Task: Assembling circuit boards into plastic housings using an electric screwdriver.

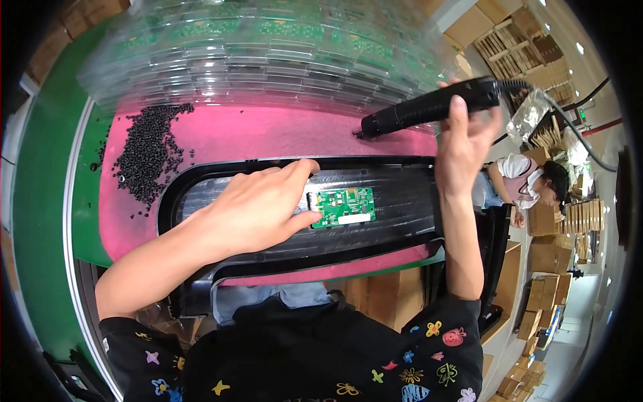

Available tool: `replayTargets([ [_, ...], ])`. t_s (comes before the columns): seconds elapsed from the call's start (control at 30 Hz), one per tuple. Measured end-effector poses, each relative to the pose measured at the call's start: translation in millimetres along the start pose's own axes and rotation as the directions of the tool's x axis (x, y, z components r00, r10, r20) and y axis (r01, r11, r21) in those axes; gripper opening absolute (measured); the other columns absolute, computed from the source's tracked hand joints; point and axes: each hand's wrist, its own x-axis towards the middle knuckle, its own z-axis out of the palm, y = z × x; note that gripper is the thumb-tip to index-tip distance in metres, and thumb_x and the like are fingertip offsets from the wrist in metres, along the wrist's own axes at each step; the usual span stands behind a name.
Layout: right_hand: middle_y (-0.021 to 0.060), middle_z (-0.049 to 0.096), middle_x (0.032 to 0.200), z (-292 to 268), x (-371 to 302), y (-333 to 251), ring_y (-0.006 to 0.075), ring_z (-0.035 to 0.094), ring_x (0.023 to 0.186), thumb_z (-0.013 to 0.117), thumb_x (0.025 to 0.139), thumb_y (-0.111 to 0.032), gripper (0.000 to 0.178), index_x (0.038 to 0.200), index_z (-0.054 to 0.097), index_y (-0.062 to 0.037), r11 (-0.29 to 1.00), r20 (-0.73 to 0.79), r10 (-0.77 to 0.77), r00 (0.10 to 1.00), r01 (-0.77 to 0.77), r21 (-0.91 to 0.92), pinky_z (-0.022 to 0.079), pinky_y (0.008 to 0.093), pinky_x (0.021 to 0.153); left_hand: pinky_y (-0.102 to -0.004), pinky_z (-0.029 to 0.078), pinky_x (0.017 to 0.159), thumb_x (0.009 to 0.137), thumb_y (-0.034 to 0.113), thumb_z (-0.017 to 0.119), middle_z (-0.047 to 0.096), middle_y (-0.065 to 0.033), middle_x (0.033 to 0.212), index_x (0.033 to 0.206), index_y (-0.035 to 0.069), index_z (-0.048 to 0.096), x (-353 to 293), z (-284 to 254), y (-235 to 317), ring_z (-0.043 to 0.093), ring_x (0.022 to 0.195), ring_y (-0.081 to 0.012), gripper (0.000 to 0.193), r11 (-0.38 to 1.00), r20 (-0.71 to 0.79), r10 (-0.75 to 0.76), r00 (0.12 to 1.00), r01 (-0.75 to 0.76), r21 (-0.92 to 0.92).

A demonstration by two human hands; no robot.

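Note:
A long black plastic shell [402, 231] lies open-side up in front of me. Inside it sits a green circuit board [345, 206] with a white strip near its lower edge. My left hand [261, 204] reaches over the shell, fingers apart. Its thumb touches the board's left edge, while its index fingertip rests by the shell's far rim. At the right, my right hand [465, 144] grips a black electric screwdriver [429, 108], with the thumb on its near side and other fingers partly hidden. The tool's tip points left, low over the pink mat or touching it.
A pile of small black screws [147, 151] spreads over the left of the pink mat [268, 130]. Stacked clear trays [268, 67] holding green boards line the back. A cable [569, 120] trails right from the tool. Farther right are a person [519, 177] and cardboard boxes [549, 238].

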Motion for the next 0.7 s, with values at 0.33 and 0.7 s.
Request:
replayTargets([
  [0.33, 0.0017, 0.048, 0.08, 26.0, 1.6, -41.5, 0.0154, 0.045, 0.072, 0.047, 0.094, -0.063, 0.064, 0.124, 0.046, -0.0067, 0.577, 0.151, 0.293, 0.944, -0.3, 0.76, 0.042, 0.0409, 0.079, -0.0409, 0.05, 0.079, 0.094, 0.024, 0.058, 0.06, -0.0179, 0.103, 0.128, 0.0, 0.042, -5.4, 7.2, -3.1, 0.062, 0.093, -0.0342, 0.045, 0.992, -0.199, 0.098, 0.975, -0.112, -0.06],
  [0.7, 0.0, 0.052, 0.071, 18.2, -26.6, -34.1, 0.0125, 0.05, 0.055, 0.051, 0.091, -0.063, 0.061, 0.114, 0.051, -0.0067, 0.082, 0.518, -0.061, 0.853, -0.513, 0.854, 0.042, 0.0327, 0.061, -0.0268, 0.05, 0.07, 0.093, 0.01, 0.063, 0.067, -0.0054, 0.096, 0.106, -0.001, 0.063, 2.7, -7.7, 3.4, 0.062, 0.081, -0.0117, 0.016, 0.648, 0.067, 0.364, 0.929, -0.201, -0.734],
])
